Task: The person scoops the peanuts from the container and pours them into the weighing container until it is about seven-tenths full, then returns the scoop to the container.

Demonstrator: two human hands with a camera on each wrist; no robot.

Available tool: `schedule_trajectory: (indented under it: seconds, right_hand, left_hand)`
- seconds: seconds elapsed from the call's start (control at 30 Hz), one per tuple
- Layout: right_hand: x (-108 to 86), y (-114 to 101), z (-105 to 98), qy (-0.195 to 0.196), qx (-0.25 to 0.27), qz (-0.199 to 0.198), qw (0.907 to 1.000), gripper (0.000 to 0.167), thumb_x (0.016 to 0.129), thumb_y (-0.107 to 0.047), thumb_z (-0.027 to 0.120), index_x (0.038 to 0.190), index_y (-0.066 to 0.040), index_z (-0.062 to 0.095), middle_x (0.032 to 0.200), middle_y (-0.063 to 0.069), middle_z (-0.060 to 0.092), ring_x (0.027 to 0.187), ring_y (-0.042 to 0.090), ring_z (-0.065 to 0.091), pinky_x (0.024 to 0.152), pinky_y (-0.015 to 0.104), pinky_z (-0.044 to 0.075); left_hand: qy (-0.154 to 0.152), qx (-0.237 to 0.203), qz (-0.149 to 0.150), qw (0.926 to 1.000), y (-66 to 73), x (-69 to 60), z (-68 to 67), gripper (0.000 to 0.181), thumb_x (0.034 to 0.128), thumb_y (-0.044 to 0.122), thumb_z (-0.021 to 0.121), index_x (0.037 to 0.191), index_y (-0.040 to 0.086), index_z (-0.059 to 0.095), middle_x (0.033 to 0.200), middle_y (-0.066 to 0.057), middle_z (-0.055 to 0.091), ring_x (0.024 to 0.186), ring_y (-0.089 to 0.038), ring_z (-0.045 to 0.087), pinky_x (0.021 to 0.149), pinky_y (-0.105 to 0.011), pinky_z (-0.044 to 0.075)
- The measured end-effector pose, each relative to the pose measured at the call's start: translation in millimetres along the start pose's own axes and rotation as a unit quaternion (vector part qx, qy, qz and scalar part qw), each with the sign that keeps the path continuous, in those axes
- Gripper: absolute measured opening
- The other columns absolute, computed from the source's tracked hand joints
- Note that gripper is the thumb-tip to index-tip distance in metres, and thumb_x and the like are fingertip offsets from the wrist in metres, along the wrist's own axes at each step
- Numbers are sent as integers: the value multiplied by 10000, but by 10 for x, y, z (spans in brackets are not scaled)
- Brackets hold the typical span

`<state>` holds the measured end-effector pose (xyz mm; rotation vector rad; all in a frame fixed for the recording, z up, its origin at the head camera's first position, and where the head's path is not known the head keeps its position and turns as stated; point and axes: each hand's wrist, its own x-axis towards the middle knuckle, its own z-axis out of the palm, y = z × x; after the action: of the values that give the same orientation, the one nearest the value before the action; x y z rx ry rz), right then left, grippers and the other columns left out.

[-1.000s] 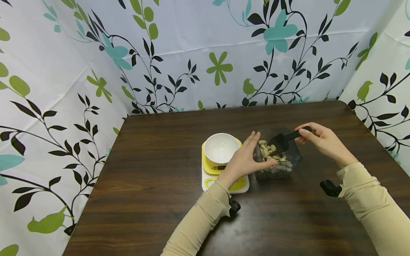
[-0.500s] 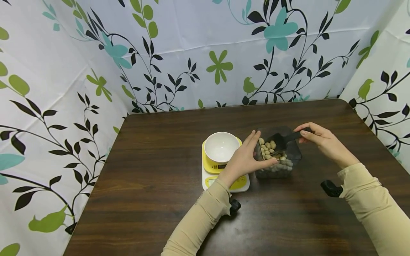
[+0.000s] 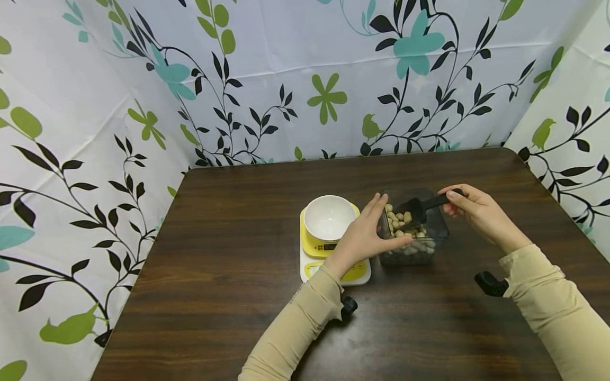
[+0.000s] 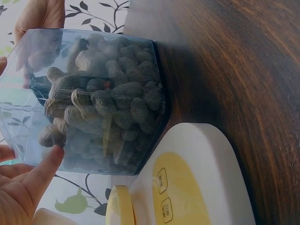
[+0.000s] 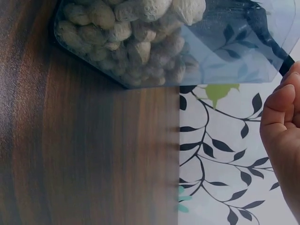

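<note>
A clear, dark-tinted bin (image 3: 436,225) holds unshelled peanuts (image 4: 112,93) and stands on the table, right of a kitchen scale. My right hand (image 3: 481,214) grips the handle of a black scoop (image 3: 416,211), whose blade is down among the peanuts inside the bin. My left hand (image 3: 364,238) rests on the bin's left side, fingers straight, thumb along the near rim. In the left wrist view its thumb lies against the bin wall. The yellow and white scale (image 3: 310,251) bears a white bowl (image 3: 330,218) with nothing seen in it. My left hand and wrist partly cover the scale.
The dark wooden table (image 3: 229,264) extends to both sides of the bin and scale. Behind it hangs a white leaf-patterned curtain (image 3: 286,79), which also rises along the left and right sides. Black wrist cameras (image 3: 491,284) jut out beside both sleeves.
Some peanuts in the bin have shifted around the scoop. The scoop and right hand have moved only very slightly; the left hand stays in place on the bin.
</note>
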<state>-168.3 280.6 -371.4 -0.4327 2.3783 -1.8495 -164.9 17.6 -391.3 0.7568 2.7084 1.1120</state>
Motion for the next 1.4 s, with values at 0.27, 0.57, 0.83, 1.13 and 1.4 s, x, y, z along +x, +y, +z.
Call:
schedule_trajectory:
  seconds: [0.27, 0.57, 0.83, 1.13, 1.4]
  right_hand:
    - [-45, -18, -36, -367, -210, -213, 9989, 214, 1009, -154, 384, 1175, -111, 512, 916, -53, 536, 821, 27, 544, 730, 133, 435]
    - [-71, -24, -68, -313, -732, -314, 9963, 227, 1008, -151, 388, 1185, -105, 522, 890, -69, 581, 815, 31, 563, 744, 136, 453]
    - [-25, 34, -11, -137, 722, -29, 9973, 228, 1008, -197, 395, 1165, -87, 519, 818, -34, 589, 755, 82, 534, 694, 194, 440]
    - [-29, 64, -78, -637, 539, -558, 9949, 258, 1007, -81, 358, 1186, -120, 539, 922, -30, 563, 871, 54, 585, 774, 142, 440]
    - [7, 46, -18, -323, 368, -124, 9987, 218, 1003, -150, 403, 1160, -137, 555, 842, -54, 599, 785, 57, 565, 720, 174, 461]
  left_hand:
    - [77, 8, 42, 10000, -22, 2, 24, 945, 773, 629, 614, 1503, 300, 112, 1577, 31, 143, 1387, -193, 339, 1011, -407, 436]
    - [106, 64, 22, 9999, -24, -6, 27, 949, 769, 633, 616, 1503, 295, 119, 1578, 43, 131, 1389, -191, 335, 1019, -411, 430]
    - [136, 43, 54, 9999, -12, -9, 22, 945, 766, 631, 621, 1501, 300, 126, 1576, 44, 143, 1377, -181, 355, 1003, -385, 445]
    - [153, 41, 59, 9999, -16, -9, 15, 948, 766, 630, 622, 1504, 273, 145, 1575, 23, 157, 1391, -190, 330, 1022, -400, 428]
    - [115, 36, 34, 9999, 0, -9, -2, 947, 766, 634, 619, 1504, 276, 145, 1575, 42, 146, 1264, -174, 493, 927, -343, 489]
